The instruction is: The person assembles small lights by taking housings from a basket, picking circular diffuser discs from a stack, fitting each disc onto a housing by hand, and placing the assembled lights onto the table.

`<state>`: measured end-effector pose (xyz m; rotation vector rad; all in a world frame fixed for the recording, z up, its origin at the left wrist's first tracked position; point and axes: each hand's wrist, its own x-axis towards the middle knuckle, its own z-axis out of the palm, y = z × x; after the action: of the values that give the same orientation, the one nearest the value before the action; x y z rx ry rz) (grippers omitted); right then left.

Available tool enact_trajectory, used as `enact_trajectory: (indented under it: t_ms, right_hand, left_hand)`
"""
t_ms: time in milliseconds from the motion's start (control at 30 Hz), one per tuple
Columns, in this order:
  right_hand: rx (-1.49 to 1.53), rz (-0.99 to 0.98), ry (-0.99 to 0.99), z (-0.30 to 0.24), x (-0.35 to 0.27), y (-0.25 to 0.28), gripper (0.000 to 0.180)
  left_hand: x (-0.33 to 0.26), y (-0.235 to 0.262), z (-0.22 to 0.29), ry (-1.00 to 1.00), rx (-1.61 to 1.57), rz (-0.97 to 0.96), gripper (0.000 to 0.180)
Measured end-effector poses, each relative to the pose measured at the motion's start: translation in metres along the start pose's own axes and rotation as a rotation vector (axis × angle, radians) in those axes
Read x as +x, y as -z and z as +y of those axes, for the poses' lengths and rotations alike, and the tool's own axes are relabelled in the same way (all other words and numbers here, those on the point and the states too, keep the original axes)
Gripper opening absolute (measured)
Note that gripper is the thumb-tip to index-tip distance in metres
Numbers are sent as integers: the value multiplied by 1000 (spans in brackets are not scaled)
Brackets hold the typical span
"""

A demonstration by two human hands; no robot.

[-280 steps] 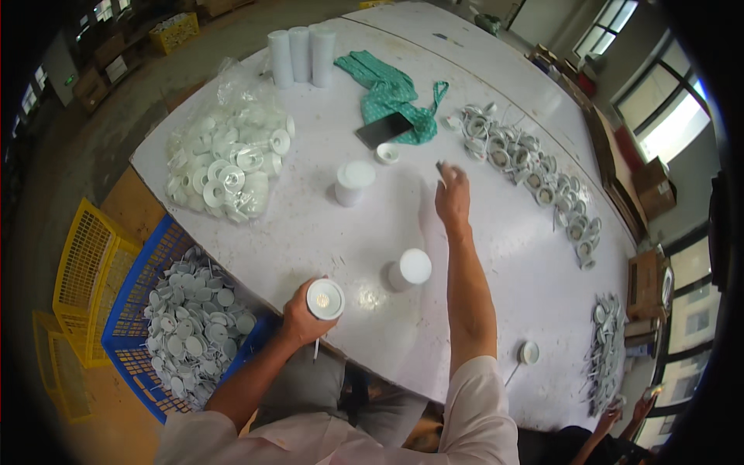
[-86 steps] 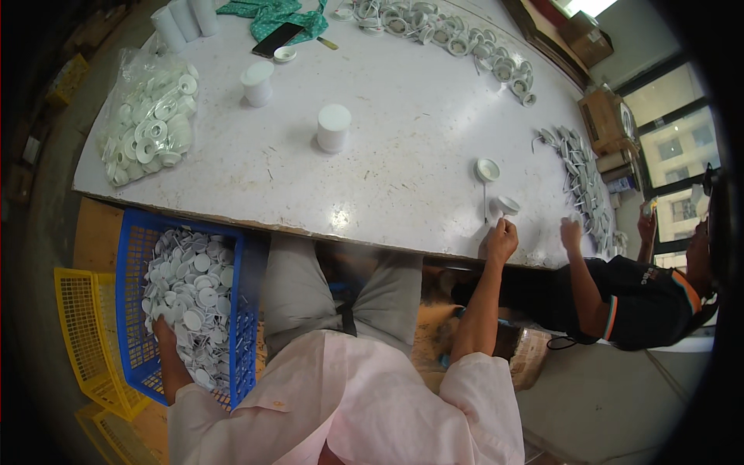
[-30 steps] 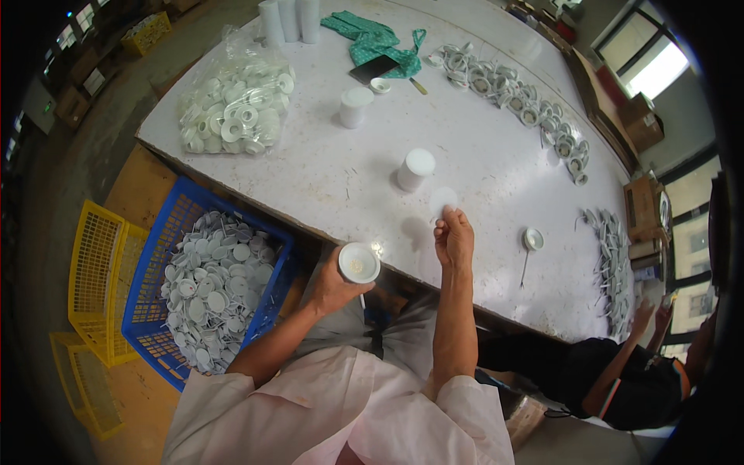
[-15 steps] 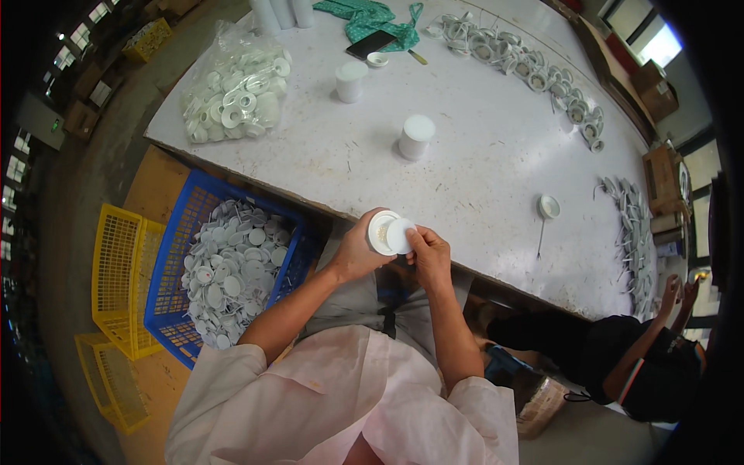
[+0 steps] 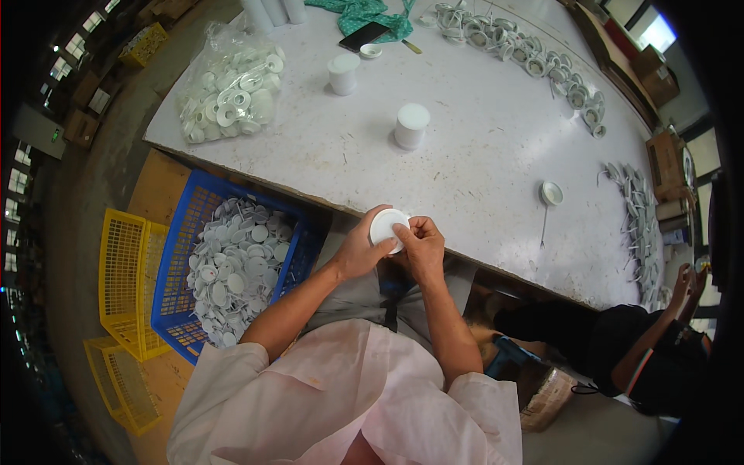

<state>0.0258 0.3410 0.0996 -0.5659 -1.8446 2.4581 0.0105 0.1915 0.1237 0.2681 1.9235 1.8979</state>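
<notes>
left hand (image 5: 359,246) clamped around white round piece (image 5: 387,223) | right hand (image 5: 424,246) thumb on its face, grip unclear | both right of blue basket (image 5: 175,256) | bagged rings (image 5: 235,101) beyond basket

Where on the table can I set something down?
Bare, save specks: between the nearer standing cylinder and the lone fitting; between that cylinder and the bag of rings. Crowded: right edge, by the grey pile; far side, by the row of fittings.

Housing (image 5: 374,228) near centre, basket (image 5: 172,260) of discs (image 5: 236,267) near left, bag (image 5: 232,97) far left on table (image 5: 488,155), cylinders (image 5: 411,128) mid-table, phone (image 5: 363,36) far, perhaps on cloth (image 5: 397,29)
</notes>
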Motion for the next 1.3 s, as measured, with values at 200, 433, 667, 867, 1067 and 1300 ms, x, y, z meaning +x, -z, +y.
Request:
enact_trajectory:
  t_ms: [200,433,667,867,1067,1300]
  right_hand:
    - [-11,-25,-63,3,2,4,21]
    - [-10,-115,-179,4,7,8,26]
    - [-324,-54,-119,-3,11,18,19]
    - [-1011,816,727,-40,81,180,27]
    - [-1470,933,146,-74,109,251,27]
    - [-1403,796,255,-55,94,239,18]
  left_hand:
    - [1,1,-16,-99,135,24,58]
    - [1,-1,-21,-73,123,33,49]
    - [-3,22,-37,-84,48,60,47]
    - [-62,144,-97,150,-183,553,32]
    - [-151,295,-205,440,-241,869,45]
    - [-256,389,-278,740,25,1347,62]
